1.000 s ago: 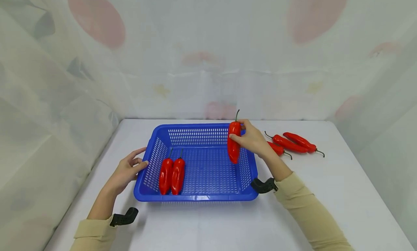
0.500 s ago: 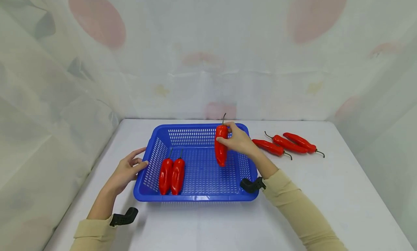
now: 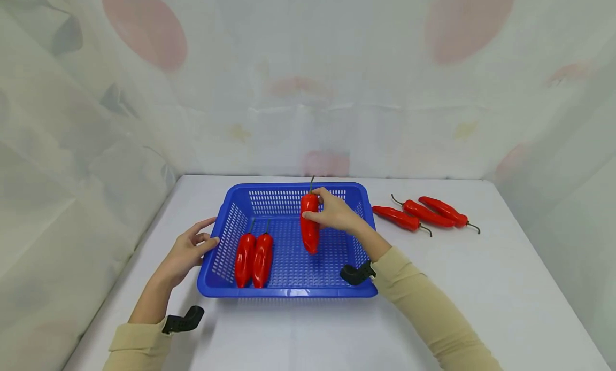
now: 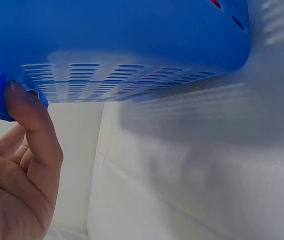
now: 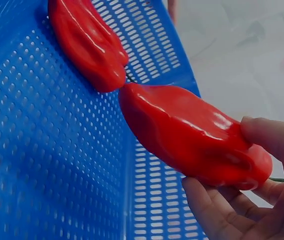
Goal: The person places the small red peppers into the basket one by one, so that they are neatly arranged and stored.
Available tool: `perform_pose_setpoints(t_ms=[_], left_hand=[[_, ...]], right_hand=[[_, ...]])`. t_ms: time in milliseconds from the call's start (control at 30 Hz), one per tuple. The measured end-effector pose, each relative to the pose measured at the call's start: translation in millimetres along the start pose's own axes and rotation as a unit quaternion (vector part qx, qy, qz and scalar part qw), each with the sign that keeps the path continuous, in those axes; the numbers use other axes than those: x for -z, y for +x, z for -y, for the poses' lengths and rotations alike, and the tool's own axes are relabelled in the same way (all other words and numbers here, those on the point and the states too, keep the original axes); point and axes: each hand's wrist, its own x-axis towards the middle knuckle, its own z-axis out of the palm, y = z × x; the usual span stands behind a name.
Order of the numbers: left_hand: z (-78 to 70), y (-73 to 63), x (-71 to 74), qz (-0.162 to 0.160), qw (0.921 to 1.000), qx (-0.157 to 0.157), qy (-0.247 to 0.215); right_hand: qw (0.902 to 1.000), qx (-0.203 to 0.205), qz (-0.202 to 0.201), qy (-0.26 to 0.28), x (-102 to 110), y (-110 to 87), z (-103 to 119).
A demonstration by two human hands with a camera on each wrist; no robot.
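A red chili pepper (image 3: 310,229) hangs stem-up over the middle of the blue plastic basket (image 3: 289,292). My right hand (image 3: 332,210) pinches it near its stem end, thumb on one side and fingers on the other, as the right wrist view also shows. Two more red peppers (image 3: 253,260) lie side by side on the basket floor at its left. At the basket's left rim, my left hand (image 3: 189,249) grips the edge; in the left wrist view its fingers (image 4: 34,120) curl at the rim.
On the white table (image 3: 500,264), right of the basket, lie three more red peppers (image 3: 428,213). Pale patterned cloth (image 3: 298,120) hangs behind the table and along both sides. A black wrist camera (image 3: 356,273) sits at each cuff.
My right hand has carried the pepper leftward and slightly lower, from the basket's right side to above its middle. The left hand and basket stay in place.
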Motion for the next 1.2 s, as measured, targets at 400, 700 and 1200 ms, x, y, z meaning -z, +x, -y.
perform_pose_setpoints(t_ms=[400,700,1200], left_hand=[[8.6,4.3,0.9,0.001,1.0,-0.006,-0.002],[8.2,4.1,1.7,0.001,1.0,-0.007,-0.001],[13.0,6.3,2.4,-0.001,1.0,-0.006,0.002]], right_hand=[[0.9984,0.0,0.047,0.031,-18,11.5,4],[0.9976,-0.004,0.067,-0.02,-28,20.1,0],[0.9888,-0.034,0.135,-0.054,-48,34.0,-7]])
